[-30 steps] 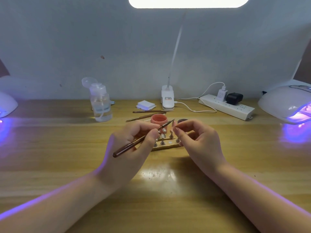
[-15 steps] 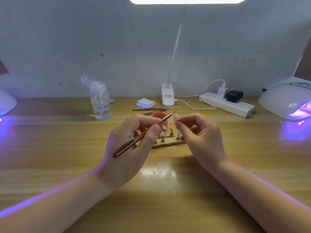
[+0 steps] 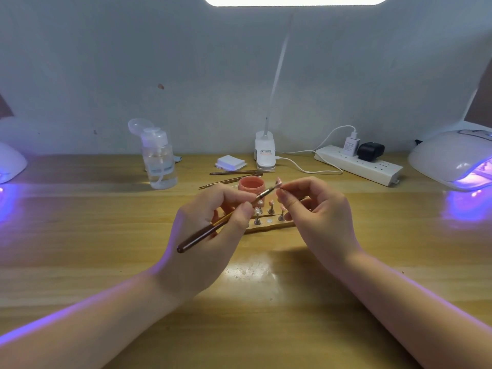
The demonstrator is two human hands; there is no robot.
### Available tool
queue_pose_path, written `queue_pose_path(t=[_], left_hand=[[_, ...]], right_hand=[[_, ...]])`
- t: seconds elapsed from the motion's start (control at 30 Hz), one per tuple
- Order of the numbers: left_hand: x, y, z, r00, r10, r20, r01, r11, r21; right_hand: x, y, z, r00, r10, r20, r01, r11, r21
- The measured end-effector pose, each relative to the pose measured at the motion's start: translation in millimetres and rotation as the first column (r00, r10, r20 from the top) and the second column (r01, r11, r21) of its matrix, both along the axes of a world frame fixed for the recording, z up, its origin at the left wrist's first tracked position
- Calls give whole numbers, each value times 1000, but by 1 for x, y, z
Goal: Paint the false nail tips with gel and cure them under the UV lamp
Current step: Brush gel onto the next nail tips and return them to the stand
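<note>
At far left a UV lamp (image 3: 10, 162) glowed on the surface (image 3: 80, 235). Left hand (image 3: 210, 235), its grip clenched round the brush (image 3: 221, 222), had risen from the gel pot (image 3: 251, 184), the bristles now meeting the nail tip (image 3: 278, 181) pinched in the right hand (image 3: 316, 211), lifted clear of the stand (image 3: 266, 227). Painting looked underway; curing remained, with the right-side lamp (image 3: 452, 155) lit.

I sat at a wooden tabletop (image 3: 80, 235) against a pale grey wall (image 3: 106, 62). A bright white light (image 3: 292, 0) glowed overhead, and violet glare spilled across both tabletop ends.
</note>
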State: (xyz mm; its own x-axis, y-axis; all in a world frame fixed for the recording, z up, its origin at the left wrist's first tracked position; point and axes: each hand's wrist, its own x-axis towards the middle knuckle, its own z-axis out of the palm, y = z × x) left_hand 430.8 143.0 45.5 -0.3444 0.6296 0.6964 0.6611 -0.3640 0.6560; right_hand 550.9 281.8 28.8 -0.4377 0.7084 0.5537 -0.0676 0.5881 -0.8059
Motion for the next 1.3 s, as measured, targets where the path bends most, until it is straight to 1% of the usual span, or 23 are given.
queue_pose_path(t=[0.07, 0.13, 0.23, 0.33, 0.4, 0.5, 0.7, 0.8, 0.97, 1.13, 1.3], left_hand=[[0, -1, 0, 1000, -24, 1, 24, 1000, 18], [1, -1, 2, 999, -38, 35, 36, 999, 38], [2, 1, 2, 998, -16, 59, 14, 999, 33], [0, 0, 1, 1000, -7, 7, 7, 1000, 2], [0, -1, 1, 999, -5, -32, 5, 1000, 8], [0, 0, 3, 999, 9, -46, -7, 1000, 23], [-3, -1, 1, 998, 11, -59, -11, 1000, 2], [-2, -1, 3, 998, 28, -63, -27, 999, 22], [-2, 2, -1, 996, 79, -43, -79, 997, 1], [-1, 0, 3, 999, 42, 4, -42, 999, 5], [-1, -2, 2, 1000, 5, -7, -5, 1000, -28]], right_hand=[[0, 0, 0, 1000, 13, -4, -13, 1000, -24], [0, 0, 0, 1000, 25, -12, -26, 998, -50], [-1, -1, 0, 999, 49, -20, -50, 997, -67], [-1, -2, 0, 997, 61, -40, -64, 994, -87], [-1, -2, 0, 997, 65, -53, -70, 992, -103], [-2, -2, 0, 995, 76, -59, -83, 990, -117], [-2, -3, 1, 995, 83, -59, -91, 987, -133], [-1, -3, 1, 995, 78, -55, -84, 990, -115], [-1, -3, 0, 998, 43, -36, -46, 996, -81], [-1, -1, -1, 1000, 14, -28, -15, 1000, -25], [-1, 1, -3, 1000, -16, -14, 16, 1000, 20]])
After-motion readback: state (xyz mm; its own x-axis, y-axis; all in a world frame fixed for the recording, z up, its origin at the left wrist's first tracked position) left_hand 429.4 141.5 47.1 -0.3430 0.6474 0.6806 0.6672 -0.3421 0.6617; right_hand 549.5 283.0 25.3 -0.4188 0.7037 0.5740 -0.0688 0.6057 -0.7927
